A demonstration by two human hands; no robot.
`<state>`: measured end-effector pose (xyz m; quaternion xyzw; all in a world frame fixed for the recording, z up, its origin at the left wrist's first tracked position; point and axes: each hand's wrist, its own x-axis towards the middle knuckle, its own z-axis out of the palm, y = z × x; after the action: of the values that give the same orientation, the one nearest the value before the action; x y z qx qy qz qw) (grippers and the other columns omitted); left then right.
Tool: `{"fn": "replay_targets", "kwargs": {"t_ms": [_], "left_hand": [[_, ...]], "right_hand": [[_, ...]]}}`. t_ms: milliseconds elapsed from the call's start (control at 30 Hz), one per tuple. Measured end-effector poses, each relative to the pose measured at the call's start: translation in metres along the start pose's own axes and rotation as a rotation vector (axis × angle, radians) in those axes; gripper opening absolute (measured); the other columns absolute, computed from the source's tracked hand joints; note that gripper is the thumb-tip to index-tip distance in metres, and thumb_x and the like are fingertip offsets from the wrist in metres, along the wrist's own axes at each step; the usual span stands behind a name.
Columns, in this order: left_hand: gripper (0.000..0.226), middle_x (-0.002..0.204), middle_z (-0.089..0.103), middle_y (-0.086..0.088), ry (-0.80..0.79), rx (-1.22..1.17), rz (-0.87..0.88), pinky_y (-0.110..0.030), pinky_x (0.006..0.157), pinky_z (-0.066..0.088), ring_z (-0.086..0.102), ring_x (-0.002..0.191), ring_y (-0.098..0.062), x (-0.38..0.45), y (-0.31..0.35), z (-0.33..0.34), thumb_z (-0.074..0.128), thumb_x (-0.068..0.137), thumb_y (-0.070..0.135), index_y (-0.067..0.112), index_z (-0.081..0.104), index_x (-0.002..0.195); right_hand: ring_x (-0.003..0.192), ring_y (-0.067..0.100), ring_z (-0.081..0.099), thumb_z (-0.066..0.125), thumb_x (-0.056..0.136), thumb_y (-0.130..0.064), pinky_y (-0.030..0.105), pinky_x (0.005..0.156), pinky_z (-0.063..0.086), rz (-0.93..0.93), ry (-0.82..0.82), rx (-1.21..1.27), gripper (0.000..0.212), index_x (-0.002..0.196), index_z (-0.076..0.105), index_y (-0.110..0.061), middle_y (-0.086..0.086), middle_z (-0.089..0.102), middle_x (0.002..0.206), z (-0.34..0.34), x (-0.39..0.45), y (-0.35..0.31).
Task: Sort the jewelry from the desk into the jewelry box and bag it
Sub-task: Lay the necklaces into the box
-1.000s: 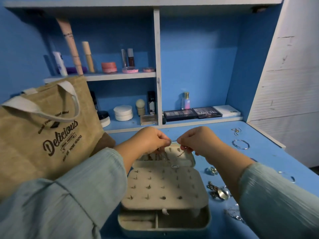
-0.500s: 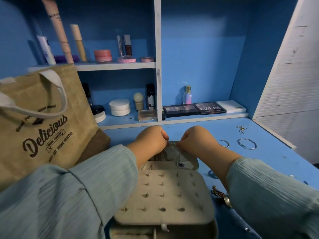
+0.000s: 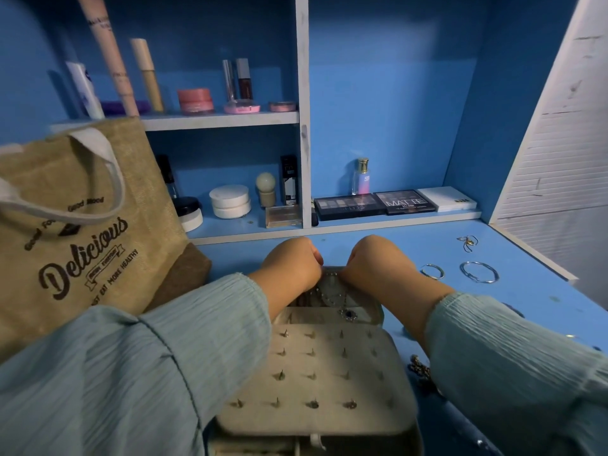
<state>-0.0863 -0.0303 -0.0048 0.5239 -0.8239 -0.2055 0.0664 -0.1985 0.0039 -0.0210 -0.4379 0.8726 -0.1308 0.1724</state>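
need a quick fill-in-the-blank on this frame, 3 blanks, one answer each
1. The burlap tote bag printed "Delicious" stands to the ____ of the jewelry box.
2. Both the left hand and the right hand work at the ____ end of the box.
3. The pendant on the necklace chain in the box has a ____ stone.

Missing words: left; far; blue

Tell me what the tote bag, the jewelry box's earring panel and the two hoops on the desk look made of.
Tote bag: coarse woven jute or burlap, matte tan, visible weave, with white webbing handles. Earring panel: soft matte cream covering, maybe velvet or faux leather; too blurred to say. Hoops: thin silver-toned metal, going by their bright glints.
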Motion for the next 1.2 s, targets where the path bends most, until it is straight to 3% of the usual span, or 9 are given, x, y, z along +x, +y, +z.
{"fn": "replay_targets", "kwargs": {"t_ms": [133,367,633,700,800,1033,1200], "left_hand": [[0.027,0.115,0.061,-0.005,-0.019,0.031,-0.012,-0.026,0.077,0.042,0.057,0.103,-0.022,0.006,0.001,0.004,0.055,0.092,0.009,0.017,0.064,0.116],[0.030,0.120,0.060,-0.003,-0.116,0.164,-0.043,-0.029,0.090,0.049,0.058,0.106,-0.022,0.020,0.000,0.005,0.053,0.093,0.013,0.018,0.062,0.121],[0.029,0.115,0.060,-0.001,-0.195,0.312,-0.102,-0.025,0.069,0.044,0.054,0.085,-0.016,0.021,0.001,0.004,0.056,0.091,0.026,0.018,0.063,0.118],[0.030,0.116,0.059,-0.003,-0.209,0.358,-0.078,-0.025,0.068,0.042,0.052,0.084,-0.016,0.017,0.001,0.002,0.054,0.092,0.026,0.017,0.061,0.121],[0.034,0.121,0.056,-0.005,-0.230,0.401,-0.027,-0.026,0.081,0.045,0.054,0.098,-0.018,0.011,0.001,0.000,0.047,0.097,0.024,0.015,0.055,0.128],[0.030,0.119,0.064,-0.007,-0.225,0.052,0.066,-0.031,0.094,0.048,0.060,0.109,-0.023,-0.017,0.000,-0.015,0.047,0.094,0.010,0.014,0.064,0.118],[0.029,0.119,0.062,0.001,-0.220,0.011,0.053,-0.024,0.086,0.047,0.060,0.104,-0.020,-0.030,0.006,-0.019,0.057,0.093,0.016,0.026,0.064,0.118]], "right_hand": [[0.088,0.025,0.055,0.058,0.083,-0.025,0.036,0.084,0.047,-0.009,-0.005,-0.016,0.007,0.082,0.057,-0.018,0.000,0.051,0.076,-0.001,0.000,0.000],[0.086,0.025,0.056,0.057,0.083,-0.022,0.036,0.085,0.047,-0.069,-0.009,-0.055,0.006,0.086,0.060,-0.018,0.000,0.053,0.077,-0.003,-0.004,-0.001],[0.078,0.024,0.055,0.063,0.080,-0.021,0.035,0.083,0.047,-0.105,-0.072,-0.124,0.012,0.072,0.056,-0.017,0.001,0.053,0.073,-0.010,-0.012,-0.003],[0.078,0.023,0.056,0.066,0.080,-0.026,0.034,0.081,0.048,-0.112,-0.099,-0.132,0.012,0.077,0.059,-0.017,0.001,0.055,0.074,-0.012,-0.014,-0.004],[0.083,0.021,0.060,0.069,0.079,-0.030,0.034,0.083,0.051,-0.145,-0.109,-0.117,0.020,0.093,0.066,-0.016,0.001,0.062,0.084,-0.015,-0.019,-0.002],[0.103,0.021,0.059,0.062,0.088,-0.031,0.030,0.088,0.050,-0.288,-0.163,-0.291,0.029,0.111,0.066,-0.014,0.005,0.063,0.112,-0.031,-0.054,0.002],[0.088,0.019,0.058,0.067,0.080,-0.044,0.029,0.078,0.046,-0.306,-0.209,-0.300,0.041,0.105,0.068,-0.011,0.006,0.065,0.095,-0.032,-0.067,0.006]]}}
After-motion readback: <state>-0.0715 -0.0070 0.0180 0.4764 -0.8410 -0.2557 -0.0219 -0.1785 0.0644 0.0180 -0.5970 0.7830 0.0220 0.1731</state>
